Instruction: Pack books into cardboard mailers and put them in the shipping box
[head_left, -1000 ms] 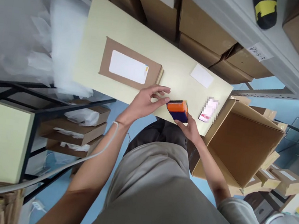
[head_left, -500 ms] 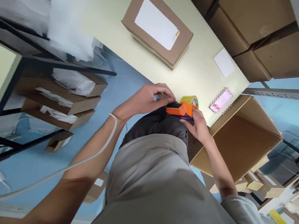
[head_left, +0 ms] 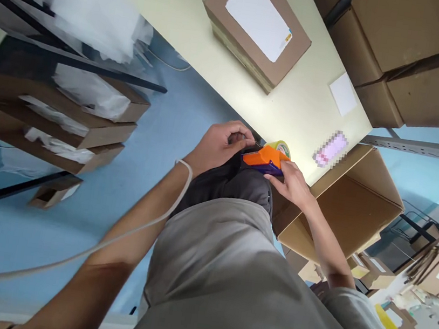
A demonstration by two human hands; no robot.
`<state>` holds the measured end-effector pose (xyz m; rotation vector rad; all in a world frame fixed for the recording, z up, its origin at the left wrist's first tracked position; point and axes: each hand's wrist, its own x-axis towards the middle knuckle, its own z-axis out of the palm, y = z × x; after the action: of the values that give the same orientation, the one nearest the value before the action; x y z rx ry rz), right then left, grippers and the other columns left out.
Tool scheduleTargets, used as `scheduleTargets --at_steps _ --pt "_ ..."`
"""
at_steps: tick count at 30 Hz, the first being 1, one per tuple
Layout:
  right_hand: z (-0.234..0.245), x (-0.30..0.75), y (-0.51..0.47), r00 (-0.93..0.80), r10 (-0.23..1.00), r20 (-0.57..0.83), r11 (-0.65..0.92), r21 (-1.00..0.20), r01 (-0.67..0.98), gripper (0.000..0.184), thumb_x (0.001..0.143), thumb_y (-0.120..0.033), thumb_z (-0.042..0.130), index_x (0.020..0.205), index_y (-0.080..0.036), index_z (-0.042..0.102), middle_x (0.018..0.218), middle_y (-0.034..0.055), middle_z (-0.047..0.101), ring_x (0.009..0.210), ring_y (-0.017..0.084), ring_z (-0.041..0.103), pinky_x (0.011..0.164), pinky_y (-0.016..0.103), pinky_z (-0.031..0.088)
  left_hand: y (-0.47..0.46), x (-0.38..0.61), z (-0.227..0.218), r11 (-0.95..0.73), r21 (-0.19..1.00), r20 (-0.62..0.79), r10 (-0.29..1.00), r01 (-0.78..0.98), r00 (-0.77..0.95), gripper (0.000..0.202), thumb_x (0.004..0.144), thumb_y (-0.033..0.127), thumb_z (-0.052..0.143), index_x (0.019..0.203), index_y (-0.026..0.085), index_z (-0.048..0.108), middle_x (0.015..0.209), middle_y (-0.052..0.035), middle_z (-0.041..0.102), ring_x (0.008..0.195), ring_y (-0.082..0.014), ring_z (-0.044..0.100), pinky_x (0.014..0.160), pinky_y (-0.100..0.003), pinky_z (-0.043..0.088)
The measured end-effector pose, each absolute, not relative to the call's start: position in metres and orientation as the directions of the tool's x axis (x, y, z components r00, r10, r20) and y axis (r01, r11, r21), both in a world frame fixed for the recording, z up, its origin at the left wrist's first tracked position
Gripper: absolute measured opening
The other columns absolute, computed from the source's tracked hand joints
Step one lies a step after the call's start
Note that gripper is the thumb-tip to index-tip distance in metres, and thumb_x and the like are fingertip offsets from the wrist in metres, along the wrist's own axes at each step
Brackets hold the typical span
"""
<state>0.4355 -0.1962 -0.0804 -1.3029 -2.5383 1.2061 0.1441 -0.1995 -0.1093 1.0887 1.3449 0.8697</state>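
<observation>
An orange and purple tape dispenser with a yellowish roll of tape is held just off the near edge of the pale yellow table. My right hand grips its underside. My left hand is curled at its left end, fingers pinched at the tape's end. A flat brown cardboard box with a white label lies farther back on the table.
A white slip and a blurred pink item lie on the table's right end. An open empty carton stands right of me. Stacked cartons fill the shelf behind. A black rack with flat boxes stands left.
My view has swung lower and left. The dispenser has come off the table top toward my body, and my left hand's fingers have closed at its front end.
</observation>
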Motion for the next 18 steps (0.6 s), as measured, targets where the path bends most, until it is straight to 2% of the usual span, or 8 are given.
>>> scheduleTargets --at_steps 2,4,7,10,13,15,18 --pt "-0.086 0.449 -0.198 -0.64 0.683 -0.352 0.327 -0.636 0.699 0.05 0.111 -0.074 0.053 0.096 -0.027 0.063 0.08 0.0052 0.066 0.079 0.029 0.067 0.085 0.048 0.06 -0.198 0.14 -0.127 0.281 0.953 -0.287 0.957 0.11 0.039 0.019 0.094 0.04 0.082 0.092 0.021 0.08 0.093 -0.0038 0.077 0.085 -0.019 0.068 0.083 -0.032 0.059" --pt "-0.092 0.469 -0.2 -0.608 0.67 -0.425 0.295 -0.6 0.744 0.051 0.111 -0.075 0.053 0.096 -0.028 0.063 0.075 0.0031 0.062 0.07 0.028 0.063 0.078 0.047 0.059 -0.19 0.132 -0.15 0.288 0.954 -0.283 0.956 0.084 -0.075 0.015 0.093 0.036 0.081 0.091 0.021 0.079 0.089 -0.0027 0.075 0.084 -0.0181 0.068 0.084 -0.031 0.059" --pt "-0.101 0.495 -0.2 -0.481 0.738 -0.474 0.239 -0.483 0.842 0.052 0.108 -0.078 0.055 0.1 -0.028 0.065 0.079 0.0065 0.065 0.073 0.032 0.066 0.079 0.05 0.06 -0.171 0.118 -0.185 0.303 0.952 -0.287 0.928 0.035 -0.236 0.012 0.09 0.031 0.083 0.092 0.021 0.078 0.082 -0.001 0.071 0.084 -0.0174 0.067 0.083 -0.03 0.059" --pt "-0.112 0.501 -0.193 -0.335 0.85 -0.406 0.21 -0.322 0.923 0.055 0.107 -0.078 0.053 0.107 -0.025 0.066 0.09 0.0137 0.072 0.089 0.039 0.071 0.092 0.059 0.061 -0.152 0.115 -0.211 0.277 0.961 -0.267 0.929 0.005 -0.258 0.014 0.086 0.028 0.087 0.093 0.021 0.078 0.078 0.0002 0.067 0.083 -0.0168 0.067 0.08 -0.029 0.059" --pt "-0.125 0.488 -0.18 -0.248 0.92 -0.305 0.199 -0.181 0.963 0.053 0.111 -0.073 0.046 0.112 -0.023 0.064 0.096 0.0177 0.074 0.098 0.042 0.072 0.105 0.066 0.057 -0.133 0.122 -0.225 0.249 0.968 -0.249 0.923 -0.038 -0.294 0.014 0.085 0.027 0.089 0.091 0.022 0.077 0.078 0.0006 0.067 0.085 -0.0163 0.068 0.078 -0.029 0.059" --pt "-0.136 0.475 -0.171 -0.223 0.94 -0.26 0.2 -0.113 0.973 0.052 0.113 -0.07 0.043 0.112 -0.022 0.063 0.098 0.0187 0.075 0.101 0.041 0.072 0.109 0.066 0.055 -0.121 0.127 -0.231 0.227 0.972 -0.235 0.912 -0.064 -0.335 0.016 0.085 0.03 0.09 0.09 0.023 0.077 0.083 -0.0005 0.072 0.087 -0.0169 0.07 0.078 -0.03 0.06" --pt "-0.154 0.459 -0.163 -0.207 0.954 -0.219 0.203 -0.04 0.978 0.052 0.116 -0.065 0.039 0.109 -0.02 0.062 0.097 0.0189 0.075 0.101 0.038 0.072 0.107 0.061 0.057 -0.104 0.132 -0.237 0.201 0.975 -0.222 0.891 -0.093 -0.396 0.02 0.085 0.04 0.092 0.089 0.026 0.077 0.094 -0.0026 0.079 0.094 -0.0201 0.074 0.081 -0.034 0.063"
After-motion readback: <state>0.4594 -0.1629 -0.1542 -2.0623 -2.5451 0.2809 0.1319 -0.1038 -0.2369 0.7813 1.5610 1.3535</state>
